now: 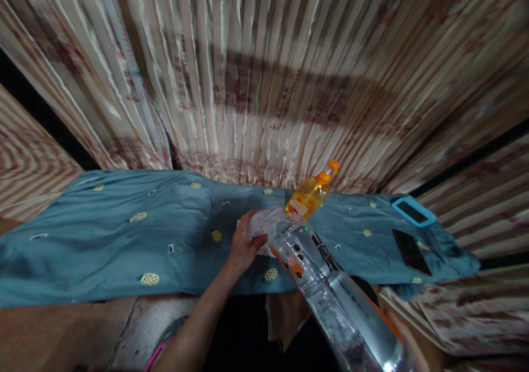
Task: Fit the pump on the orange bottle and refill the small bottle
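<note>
- One striped curtain (256, 69) fills the whole background, cream with reddish print, hanging down to the back edge of the cloth.
- One teal cloth (124, 234) with small yellow round motifs is spread across the surface, wrinkled, reaching from the left edge almost to the right.
- A large clear plastic bottle (330, 289) lies tilted through the lower right, its neck up over the cloth and its wide base toward the camera; it has a label with orange and black print.
- The left hand (243, 245) comes up from the bottom centre, fingers curled closed around a crumpled clear plastic wrap (264, 223) at the bottle's neck end — the grip looks firm, thumb side toward the bottle.
- The right hand (403, 333) shows only as a blurred sliver under the bottle's base at the lower right; how its fingers sit I cannot tell.
- An orange pump bottle (309, 194) leans just behind the clear bottle's neck, pump head pointing up and right.
- A black phone (411, 252) lies flat on the cloth's right end.
- A blue-framed device (413, 211) lies just beyond the phone — near the cloth's far right corner.
</note>
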The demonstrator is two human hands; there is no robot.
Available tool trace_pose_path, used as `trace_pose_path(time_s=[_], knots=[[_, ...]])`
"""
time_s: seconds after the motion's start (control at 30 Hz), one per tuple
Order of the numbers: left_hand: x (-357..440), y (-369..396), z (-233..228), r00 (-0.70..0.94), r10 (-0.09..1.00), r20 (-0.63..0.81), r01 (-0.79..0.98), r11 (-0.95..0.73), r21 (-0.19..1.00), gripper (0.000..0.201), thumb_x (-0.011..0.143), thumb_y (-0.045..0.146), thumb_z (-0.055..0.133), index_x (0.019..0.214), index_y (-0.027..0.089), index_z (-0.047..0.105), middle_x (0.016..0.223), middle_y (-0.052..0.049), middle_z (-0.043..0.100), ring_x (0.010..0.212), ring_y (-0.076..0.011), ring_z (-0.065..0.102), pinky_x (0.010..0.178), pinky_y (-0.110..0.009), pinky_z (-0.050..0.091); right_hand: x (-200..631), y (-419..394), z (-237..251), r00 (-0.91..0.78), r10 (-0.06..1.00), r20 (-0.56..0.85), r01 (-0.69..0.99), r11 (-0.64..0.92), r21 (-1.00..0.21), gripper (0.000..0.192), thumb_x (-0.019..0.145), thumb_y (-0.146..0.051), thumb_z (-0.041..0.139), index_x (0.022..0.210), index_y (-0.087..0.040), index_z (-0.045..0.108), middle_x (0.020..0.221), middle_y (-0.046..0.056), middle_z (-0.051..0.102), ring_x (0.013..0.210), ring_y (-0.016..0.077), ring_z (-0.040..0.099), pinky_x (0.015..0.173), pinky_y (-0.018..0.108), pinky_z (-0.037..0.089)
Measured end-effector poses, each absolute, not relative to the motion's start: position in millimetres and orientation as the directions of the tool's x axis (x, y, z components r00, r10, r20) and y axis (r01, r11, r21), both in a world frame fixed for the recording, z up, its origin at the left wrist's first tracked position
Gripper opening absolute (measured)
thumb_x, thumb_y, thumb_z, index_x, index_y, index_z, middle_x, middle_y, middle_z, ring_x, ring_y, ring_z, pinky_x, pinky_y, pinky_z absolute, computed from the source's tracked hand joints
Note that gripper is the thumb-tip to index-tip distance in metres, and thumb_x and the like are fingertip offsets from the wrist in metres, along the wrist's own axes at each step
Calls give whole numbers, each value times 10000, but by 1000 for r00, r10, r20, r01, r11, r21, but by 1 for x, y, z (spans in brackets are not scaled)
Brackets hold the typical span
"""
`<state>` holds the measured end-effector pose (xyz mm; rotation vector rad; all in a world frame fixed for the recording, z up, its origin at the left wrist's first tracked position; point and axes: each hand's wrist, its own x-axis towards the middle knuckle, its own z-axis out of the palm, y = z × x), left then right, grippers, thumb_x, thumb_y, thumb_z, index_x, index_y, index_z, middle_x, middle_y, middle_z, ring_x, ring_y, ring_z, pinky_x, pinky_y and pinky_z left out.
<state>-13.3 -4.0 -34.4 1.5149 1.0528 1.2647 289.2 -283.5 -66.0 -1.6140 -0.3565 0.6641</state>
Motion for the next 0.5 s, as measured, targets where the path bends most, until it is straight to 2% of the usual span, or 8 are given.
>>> trace_pose_path(time_s=[0.07, 0.13, 0.17, 0.2, 0.27, 0.33, 0.43, 0.5], knots=[[-13, -4, -35, 127, 959, 255, 68, -265, 962, 644, 822, 357, 870, 1411, 204, 657, 1389, -144, 779, 1285, -359, 745, 1174, -525, 579, 312, -284, -70, 715, 629, -305, -194, -241, -951, 419, 698, -629, 952, 917, -275, 897, 1119, 140, 850, 1567, 530, 546, 1300, 772, 444], [-13, -4, -37, 129, 955, 267, 64, -276, 959, 641, 836, 390, 874, 1411, 202, 662, 1384, -146, 775, 1279, -356, 746, 1167, -518, 584, 332, -283, -74, 606, 706, -366, -143, -355, -924, 509, 521, -727, 969, 779, -296, 883, 1014, 134, 863, 1467, 520, 628, 1053, 631, 677], [-13, -4, -37, 129, 954, 272, 63, -282, 957, 642, 841, 405, 875, 1414, 203, 664, 1383, -146, 773, 1278, -356, 745, 1164, -518, 585, 337, -283, -75, 607, 709, -360, -114, -371, -922, 483, 519, -719, 971, 729, -299, 858, 980, 132, 860, 1427, 516, 658, 1003, 616, 697], [-12, -4, -38, 129, 952, 277, 62, -286, 956, 644, 845, 412, 873, 1417, 204, 664, 1385, -147, 771, 1281, -357, 744, 1166, -521, 584, 340, -283, -77, 617, 703, -355, -122, -360, -925, 423, 617, -671, 963, 782, -295, 864, 1026, 118, 863, 1423, 489, 668, 1070, 635, 667], [-13, -4, -38, 125, 951, 282, 62, -291, 955, 649, 844, 407, 870, 1422, 200, 660, 1395, -153, 766, 1296, -363, 738, 1184, -533, 573, 339, -283, -79, 691, 644, -328, -141, -324, -935, 321, 779, -595, 919, 880, -295, 865, 1095, 93, 855, 1424, 440, 682, 1256, 694, 527], [-13, -4, -38, 124, 951, 282, 65, -291, 954, 654, 837, 397, 869, 1421, 196, 654, 1402, -158, 766, 1307, -367, 735, 1194, -541, 566, 337, -282, -78, 705, 619, -346, -172, -324, -930, 321, 815, -592, 914, 894, -285, 861, 1124, 117, 844, 1430, 453, 679, 1340, 747, 396], [-13, -4, -37, 129, 951, 281, 58, -290, 955, 658, 832, 409, 871, 1414, 197, 649, 1398, -158, 770, 1296, -369, 739, 1177, -538, 575, 333, -282, -74, 648, 634, -422, -190, -402, -896, 494, 661, -756, 920, 727, -278, 819, 1041, 196, 832, 1302, 565, 712, 1104, 807, 599], [-13, -4, -36, 131, 951, 281, 53, -289, 956, 658, 832, 409, 869, 1415, 198, 646, 1399, -157, 770, 1305, -370, 735, 1184, -539, 568, 323, -285, -71, 681, 641, -355, -134, -367, -921, 418, 757, -684, 899, 830, -276, 843, 1006, 128, 837, 1282, 485, 744, 1099, 688, 644]])
